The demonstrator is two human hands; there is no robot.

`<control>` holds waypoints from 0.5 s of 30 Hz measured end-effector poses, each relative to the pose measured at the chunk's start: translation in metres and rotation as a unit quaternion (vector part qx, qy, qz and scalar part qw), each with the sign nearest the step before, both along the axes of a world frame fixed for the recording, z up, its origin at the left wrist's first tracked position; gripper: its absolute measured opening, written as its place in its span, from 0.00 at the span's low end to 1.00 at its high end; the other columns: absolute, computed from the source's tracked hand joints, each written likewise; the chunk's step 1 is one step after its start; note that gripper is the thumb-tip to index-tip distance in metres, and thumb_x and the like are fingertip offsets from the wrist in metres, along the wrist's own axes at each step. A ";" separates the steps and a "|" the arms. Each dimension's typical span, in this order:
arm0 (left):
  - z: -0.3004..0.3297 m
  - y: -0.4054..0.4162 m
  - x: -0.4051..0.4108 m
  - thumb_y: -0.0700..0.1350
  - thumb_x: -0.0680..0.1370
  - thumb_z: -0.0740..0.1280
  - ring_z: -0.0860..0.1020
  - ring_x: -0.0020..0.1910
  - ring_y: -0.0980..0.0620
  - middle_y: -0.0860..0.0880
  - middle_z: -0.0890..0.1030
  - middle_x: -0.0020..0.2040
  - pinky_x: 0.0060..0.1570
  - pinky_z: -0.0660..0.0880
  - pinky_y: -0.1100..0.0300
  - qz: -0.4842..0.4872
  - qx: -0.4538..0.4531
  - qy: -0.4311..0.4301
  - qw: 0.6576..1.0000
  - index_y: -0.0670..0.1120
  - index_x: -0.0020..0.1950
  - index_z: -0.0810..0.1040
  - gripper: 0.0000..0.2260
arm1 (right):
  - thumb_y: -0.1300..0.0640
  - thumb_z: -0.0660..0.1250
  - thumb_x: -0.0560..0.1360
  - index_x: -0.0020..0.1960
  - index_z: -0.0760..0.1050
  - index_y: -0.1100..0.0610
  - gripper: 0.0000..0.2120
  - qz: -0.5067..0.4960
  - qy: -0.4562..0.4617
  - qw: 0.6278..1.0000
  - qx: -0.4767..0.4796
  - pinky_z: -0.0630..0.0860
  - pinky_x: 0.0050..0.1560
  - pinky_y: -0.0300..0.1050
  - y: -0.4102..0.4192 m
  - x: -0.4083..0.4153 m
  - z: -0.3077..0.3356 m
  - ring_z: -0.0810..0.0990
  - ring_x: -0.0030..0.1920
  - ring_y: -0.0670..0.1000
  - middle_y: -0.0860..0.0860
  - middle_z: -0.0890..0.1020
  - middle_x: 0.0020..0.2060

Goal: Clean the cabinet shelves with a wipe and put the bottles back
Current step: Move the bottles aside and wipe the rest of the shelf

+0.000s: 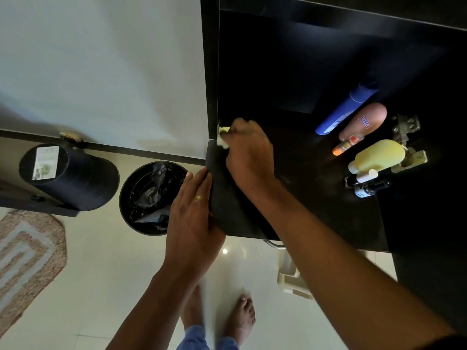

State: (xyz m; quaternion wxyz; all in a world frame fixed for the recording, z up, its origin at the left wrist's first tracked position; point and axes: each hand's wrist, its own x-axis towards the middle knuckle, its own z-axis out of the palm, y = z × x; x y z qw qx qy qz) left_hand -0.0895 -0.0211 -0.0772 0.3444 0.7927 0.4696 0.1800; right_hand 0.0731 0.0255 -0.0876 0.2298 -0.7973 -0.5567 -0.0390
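Observation:
My right hand (249, 154) presses a pale wipe (224, 137) against the back left corner of the black cabinet shelf (316, 213); most of the wipe is hidden under my fingers. My left hand (193, 221) grips the shelf's left front edge, fingers straight along it. On the right side of the shelf stand a blue spray can (345, 109), a peach bottle with an orange cap (361, 127), a yellow bottle with a white cap (376, 155) and a small dark bottle (369, 186).
A black bin with a bin liner (149, 198) stands on the pale floor left of the cabinet. Beside it is a dark cylinder with a label (68, 175). A woven mat (27, 258) lies at far left. Metal door hinges (406, 127) sit behind the bottles. A cream stool (290, 276) is below the shelf.

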 end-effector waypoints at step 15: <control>0.000 -0.001 -0.001 0.33 0.74 0.64 0.61 0.74 0.64 0.52 0.68 0.78 0.70 0.56 0.72 0.014 -0.013 -0.006 1.000 0.50 0.80 0.65 0.34 | 0.66 0.74 0.66 0.52 0.84 0.57 0.15 -0.138 -0.083 0.984 -0.081 0.76 0.34 0.49 -0.101 0.052 0.003 0.79 0.43 0.63 0.57 0.79 0.44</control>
